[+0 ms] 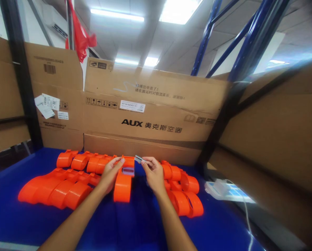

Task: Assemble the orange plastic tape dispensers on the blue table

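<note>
Right hand (153, 174): fingers pinched on small grey piece (138, 159), just right of centre orange part (122, 188) far end. Left hand (110, 176): fingers clamped on part's left edge. Part long axis points away from person, on blue surface (135, 226).

Roughly dozen orange housings (122, 184), one small grey piece (138, 159), one white power strip (218, 190)
</note>
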